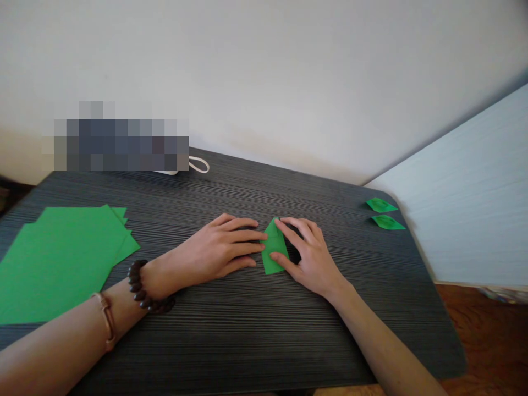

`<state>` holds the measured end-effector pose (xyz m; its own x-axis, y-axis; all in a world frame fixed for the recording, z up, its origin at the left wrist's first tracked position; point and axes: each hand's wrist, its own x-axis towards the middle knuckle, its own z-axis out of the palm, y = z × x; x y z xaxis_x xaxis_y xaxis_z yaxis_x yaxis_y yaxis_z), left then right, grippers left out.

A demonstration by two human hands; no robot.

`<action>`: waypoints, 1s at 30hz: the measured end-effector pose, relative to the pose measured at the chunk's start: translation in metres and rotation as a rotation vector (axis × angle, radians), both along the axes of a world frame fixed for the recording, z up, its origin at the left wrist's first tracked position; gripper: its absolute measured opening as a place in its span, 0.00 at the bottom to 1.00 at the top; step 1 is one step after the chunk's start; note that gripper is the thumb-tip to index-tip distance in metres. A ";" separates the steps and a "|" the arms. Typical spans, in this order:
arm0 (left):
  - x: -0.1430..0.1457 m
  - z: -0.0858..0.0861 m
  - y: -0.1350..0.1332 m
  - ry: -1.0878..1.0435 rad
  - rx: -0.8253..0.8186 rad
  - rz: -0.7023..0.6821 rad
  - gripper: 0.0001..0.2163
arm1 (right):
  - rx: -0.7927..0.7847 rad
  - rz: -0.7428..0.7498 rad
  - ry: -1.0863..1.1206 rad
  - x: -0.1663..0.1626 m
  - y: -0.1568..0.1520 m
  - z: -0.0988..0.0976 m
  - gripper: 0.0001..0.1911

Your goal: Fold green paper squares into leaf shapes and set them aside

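Observation:
A small folded piece of green paper (274,259) lies flat on the dark tabletop between my hands. Its upper end narrows to a point; the lower edge is straight. My left hand (231,245) rests palm down, fingers stretched out, with the fingertips touching the paper's left edge. From the right, my right hand (307,250) reaches over the paper. Its index finger lies near the pointed top and its thumb presses on the lower part, the fingers apart. A beaded bracelet (138,286) and a copper-coloured bangle (106,322) are on my left wrist.
Loose green paper sheets (61,264) overlap at the table's left. Two folded green paper pieces (381,205) sit near the right edge. A white cord loop (199,164) sticks out beside a blurred-out object at the back. A wall (264,82) borders the dark table (231,346).

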<state>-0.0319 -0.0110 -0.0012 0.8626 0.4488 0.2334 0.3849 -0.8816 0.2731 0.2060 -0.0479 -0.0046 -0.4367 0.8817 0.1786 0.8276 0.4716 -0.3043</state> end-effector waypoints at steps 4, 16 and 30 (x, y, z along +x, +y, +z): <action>0.002 -0.002 -0.002 -0.004 0.030 0.122 0.16 | -0.003 0.072 0.055 0.004 0.001 0.000 0.29; 0.000 -0.003 -0.002 -0.014 0.037 0.149 0.14 | 0.174 0.193 0.147 0.002 -0.004 -0.004 0.07; 0.019 0.000 -0.021 -0.044 0.179 0.230 0.07 | 0.019 0.147 0.345 -0.004 -0.001 -0.001 0.05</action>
